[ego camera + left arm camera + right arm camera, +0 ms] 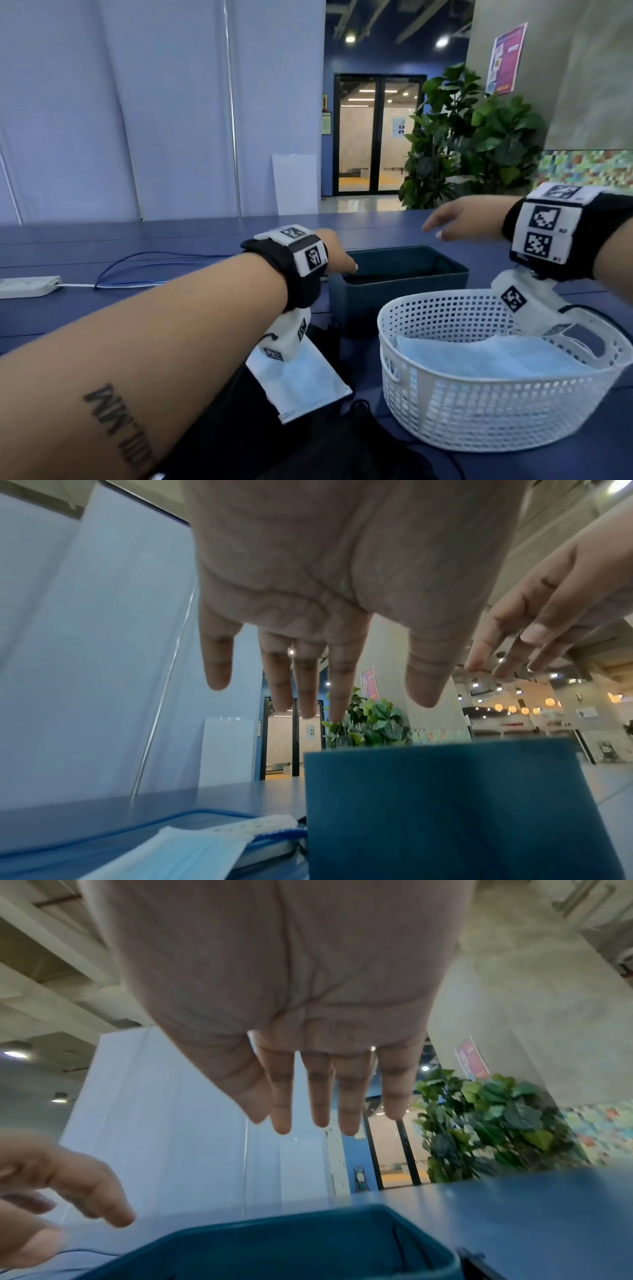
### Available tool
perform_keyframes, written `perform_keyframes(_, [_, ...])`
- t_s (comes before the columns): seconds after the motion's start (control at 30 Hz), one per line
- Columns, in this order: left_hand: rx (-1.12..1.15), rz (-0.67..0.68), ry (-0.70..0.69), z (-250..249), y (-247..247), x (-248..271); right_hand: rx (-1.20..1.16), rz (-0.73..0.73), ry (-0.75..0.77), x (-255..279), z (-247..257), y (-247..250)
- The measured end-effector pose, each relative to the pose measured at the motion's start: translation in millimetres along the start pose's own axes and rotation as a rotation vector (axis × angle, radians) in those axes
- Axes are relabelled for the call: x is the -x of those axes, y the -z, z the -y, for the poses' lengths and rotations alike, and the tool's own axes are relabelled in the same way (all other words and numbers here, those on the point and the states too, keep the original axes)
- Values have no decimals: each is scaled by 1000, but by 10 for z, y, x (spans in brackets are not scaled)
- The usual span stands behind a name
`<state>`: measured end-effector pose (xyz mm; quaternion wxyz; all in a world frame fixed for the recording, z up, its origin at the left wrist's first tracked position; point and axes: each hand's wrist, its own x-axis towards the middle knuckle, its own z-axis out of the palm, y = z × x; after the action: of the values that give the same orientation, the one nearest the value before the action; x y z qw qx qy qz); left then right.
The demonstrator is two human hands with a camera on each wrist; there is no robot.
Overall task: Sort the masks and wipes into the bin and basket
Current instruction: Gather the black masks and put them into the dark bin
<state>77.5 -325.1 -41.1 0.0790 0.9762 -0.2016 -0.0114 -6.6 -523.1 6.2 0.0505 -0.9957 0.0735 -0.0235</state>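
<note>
A dark teal bin (407, 294) stands mid-table, with dark contents barely visible inside. In front of it to the right sits a white perforated basket (445, 404) holding light blue masks (486, 359). My left hand (339, 257) hovers over the bin's left rim, fingers straight and spread, holding nothing; the left wrist view shows its bare palm (308, 574). My right hand (455, 222) floats above the bin's far side, fingers extended and empty (322, 1096). A blue mask (301, 377) lies on the table under my left wrist, and black masks (346, 448) lie at the near edge.
A white power strip (27, 286) with a blue cable (144, 274) lies at the table's left. A potted plant (466, 144) and glass doors (376, 133) stand beyond the blue table (171, 240). A white curtain wall fills the left background.
</note>
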Motion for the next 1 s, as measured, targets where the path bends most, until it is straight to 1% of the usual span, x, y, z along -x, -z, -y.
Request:
perform_keyframes(0.13, [-41,30,-38,246,276,521,-70,-153,101,351,174,218])
perform_keyframes(0.23, [-41,150,-49,516,399,923,-86,-243,187,698,382,325])
perform_keyframes(0.3, [2,231,-35,704,431,1190,-101,-268,239,936,556,345])
perform_keyframes(0.33, [14,250,-25,795,441,1302,-107,-265,266,1046,647,339])
perform_keyframes(0.37, [20,260,-18,893,447,1407,-108,-247,295,1144,738,322])
perform_keyframes(0.43, [32,278,10,1093,428,1560,-95,-165,355,1310,921,247])
perform_keyframes(0.5, [81,312,61,1275,363,1666,-76,-45,391,1451,1104,133])
perform_keyframes(0.63, [219,364,188,1537,125,1781,-20,241,437,1602,1388,-166])
perform_keyframes(0.73, [249,379,216,1590,-49,1785,32,397,463,1614,1510,-430])
perform_keyframes(0.83, [296,377,243,1526,-171,1726,69,460,452,1582,1597,-685])
perform_keyframes(1.0, [241,370,263,1361,-284,1578,174,474,465,1512,1712,-999])
